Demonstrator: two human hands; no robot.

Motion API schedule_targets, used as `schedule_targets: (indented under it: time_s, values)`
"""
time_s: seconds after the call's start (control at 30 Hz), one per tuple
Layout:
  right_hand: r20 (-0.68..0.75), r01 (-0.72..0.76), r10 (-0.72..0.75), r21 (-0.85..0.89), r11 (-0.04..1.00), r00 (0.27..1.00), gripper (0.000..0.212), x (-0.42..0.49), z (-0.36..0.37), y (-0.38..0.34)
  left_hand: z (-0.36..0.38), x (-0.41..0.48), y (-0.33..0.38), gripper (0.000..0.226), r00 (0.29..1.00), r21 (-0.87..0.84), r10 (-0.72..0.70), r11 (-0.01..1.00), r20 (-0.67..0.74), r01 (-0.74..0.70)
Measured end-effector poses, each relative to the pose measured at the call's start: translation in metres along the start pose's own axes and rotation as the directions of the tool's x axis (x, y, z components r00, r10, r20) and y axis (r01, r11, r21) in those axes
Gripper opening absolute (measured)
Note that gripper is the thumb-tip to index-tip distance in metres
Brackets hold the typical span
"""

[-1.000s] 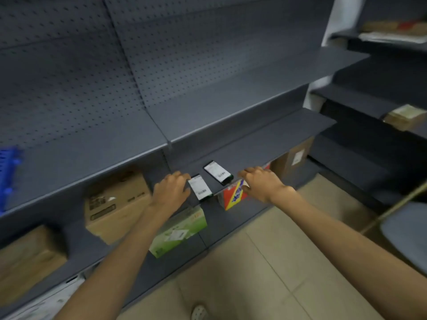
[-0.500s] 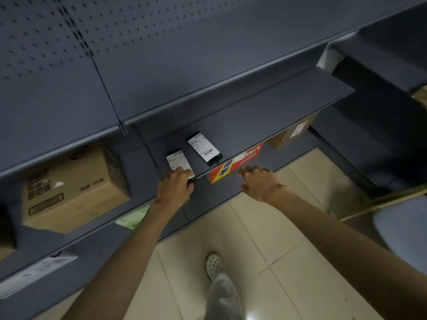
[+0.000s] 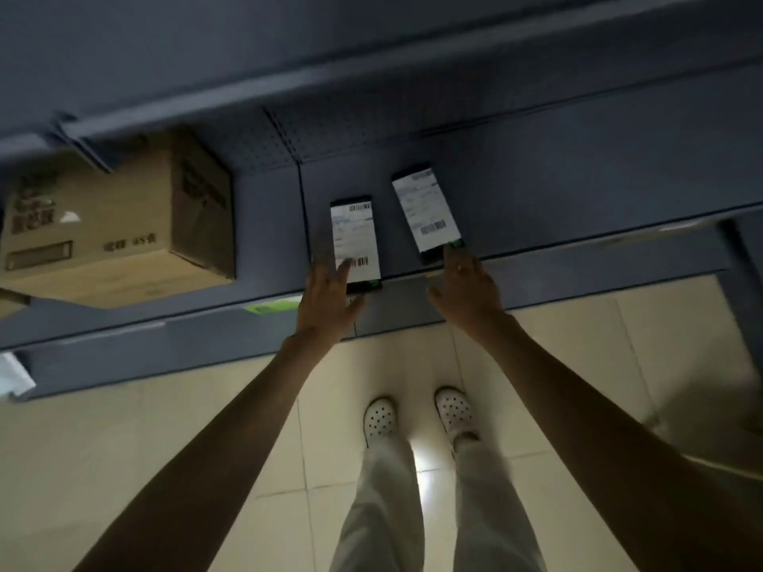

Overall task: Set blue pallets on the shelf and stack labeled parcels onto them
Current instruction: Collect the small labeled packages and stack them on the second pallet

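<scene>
Two small dark parcels with white shipping labels lie side by side on the grey shelf (image 3: 578,216). The left parcel (image 3: 354,237) lies straight, and the right parcel (image 3: 427,212) is turned slightly. My left hand (image 3: 328,299) has straight fingers resting on the near end of the left parcel. With its fingers extended, my right hand (image 3: 466,291) touches the near corner of the right parcel with a fingertip. No blue pallet is in view.
A brown cardboard box (image 3: 115,216) stands on the same shelf level to the left. An upper shelf (image 3: 371,88) overhangs above. A green box edge (image 3: 268,308) shows on the shelf below. My feet in white shoes (image 3: 417,414) stand on the tiled floor.
The view has tilted down toward the floor and my feet. My left hand has uncurled onto the left parcel. My right hand has moved up to the right parcel's near corner.
</scene>
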State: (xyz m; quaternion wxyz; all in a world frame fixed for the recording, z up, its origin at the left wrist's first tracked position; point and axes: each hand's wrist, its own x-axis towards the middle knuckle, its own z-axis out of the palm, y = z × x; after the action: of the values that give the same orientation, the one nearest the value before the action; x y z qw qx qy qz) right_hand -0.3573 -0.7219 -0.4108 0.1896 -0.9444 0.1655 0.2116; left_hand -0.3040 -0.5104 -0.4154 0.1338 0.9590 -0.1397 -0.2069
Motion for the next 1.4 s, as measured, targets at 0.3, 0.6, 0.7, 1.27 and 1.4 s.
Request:
schedule_targets:
  time_s: [0.3,0.6,0.7,1.27,1.4]
  values:
    - [-0.125,0.06,-0.044,0.133,0.989,0.991,0.1,0.09,0.034,0.02,0.068,0.052,0.032,0.106,0.938,-0.274,-0.326,0.918,-0.114,0.286]
    - [-0.104,0.164,-0.145,0.209,0.964,0.984,0.102,0.076,0.028,0.008,0.068,0.027,0.04,0.09,0.877,-0.375,-0.436,0.862,-0.201,0.342]
    - [-0.054,0.19,-0.183,0.176,0.966,0.982,0.102,0.046,0.024,-0.001,0.06,-0.007,0.033,0.091,0.855,-0.371,-0.486,0.839,-0.183,0.398]
    - [0.14,0.665,-0.654,-0.049,0.745,0.743,0.104,-0.137,0.049,-0.235,-0.027,-0.292,-0.125,0.089,0.537,-0.581,-0.795,0.588,-0.283,0.564]
    - [0.156,0.768,-0.756,-0.022,0.64,0.635,0.104,-0.219,0.069,-0.306,-0.049,-0.402,-0.171,0.087,0.449,-0.632,-0.827,0.553,-0.337,0.543]
